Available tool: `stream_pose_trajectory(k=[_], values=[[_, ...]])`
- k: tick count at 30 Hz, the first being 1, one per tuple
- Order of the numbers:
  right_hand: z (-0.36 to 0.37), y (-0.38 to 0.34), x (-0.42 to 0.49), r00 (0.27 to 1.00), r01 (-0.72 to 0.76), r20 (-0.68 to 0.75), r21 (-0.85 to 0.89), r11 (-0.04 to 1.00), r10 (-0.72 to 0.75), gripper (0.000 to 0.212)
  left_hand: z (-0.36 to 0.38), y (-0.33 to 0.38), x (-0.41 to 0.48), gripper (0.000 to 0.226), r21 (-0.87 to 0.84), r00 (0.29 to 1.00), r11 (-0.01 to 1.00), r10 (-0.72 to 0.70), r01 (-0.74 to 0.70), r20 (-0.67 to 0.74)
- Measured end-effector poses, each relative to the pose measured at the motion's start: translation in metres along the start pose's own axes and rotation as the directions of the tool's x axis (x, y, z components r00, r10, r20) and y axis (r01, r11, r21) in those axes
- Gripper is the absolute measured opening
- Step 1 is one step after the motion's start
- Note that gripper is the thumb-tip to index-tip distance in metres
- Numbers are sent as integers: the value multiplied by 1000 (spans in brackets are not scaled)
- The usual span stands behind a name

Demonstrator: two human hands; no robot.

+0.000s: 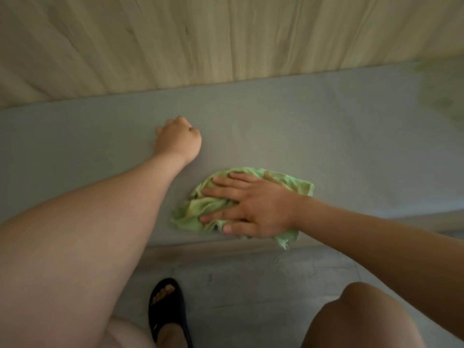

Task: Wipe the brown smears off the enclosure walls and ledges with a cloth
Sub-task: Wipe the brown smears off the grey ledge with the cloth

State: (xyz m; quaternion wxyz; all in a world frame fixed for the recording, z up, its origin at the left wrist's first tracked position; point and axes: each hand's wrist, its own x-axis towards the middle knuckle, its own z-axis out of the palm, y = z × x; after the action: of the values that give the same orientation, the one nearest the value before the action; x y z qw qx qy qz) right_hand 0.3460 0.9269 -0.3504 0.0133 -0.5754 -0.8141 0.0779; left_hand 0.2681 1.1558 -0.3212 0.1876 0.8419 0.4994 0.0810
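A crumpled light green cloth (200,209) with brownish stains lies flat against the grey wall (326,136) just above the skirting. My right hand (251,207) presses on it with the palm down and the fingers spread over the fabric. Up and to the left, my left hand (179,140) rests as a closed fist against the same grey wall, holding nothing. I see no distinct brown smears on the bare grey surface around the cloth.
A pale wood-grain panel (226,33) runs above the grey wall. Below it is a grey skirting strip (226,247) and grey floor (251,297). My foot in a dark slipper (165,312) and my right knee (361,317) are close to the wall.
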Motion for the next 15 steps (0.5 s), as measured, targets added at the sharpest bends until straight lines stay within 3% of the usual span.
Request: stream_pose_trajectory(k=[2,5,9,15], values=[[0,4,-20,1000,21,7,-6,1000,-21,49,11,19,-8,37,35,1000,999,17,-17,11],[-3,30,-54,981,-191,-33,16,981,192,54,28,47,-18,36,79,997,994,67,-70,39],[-5,71,-127,798,-598,-55,56,800,600,61,54,104,-32,31,114,972,967,223,-230,67],[1,86,-229,620,-775,-104,78,627,778,58,102,199,-67,28,79,872,871,475,-485,123]])
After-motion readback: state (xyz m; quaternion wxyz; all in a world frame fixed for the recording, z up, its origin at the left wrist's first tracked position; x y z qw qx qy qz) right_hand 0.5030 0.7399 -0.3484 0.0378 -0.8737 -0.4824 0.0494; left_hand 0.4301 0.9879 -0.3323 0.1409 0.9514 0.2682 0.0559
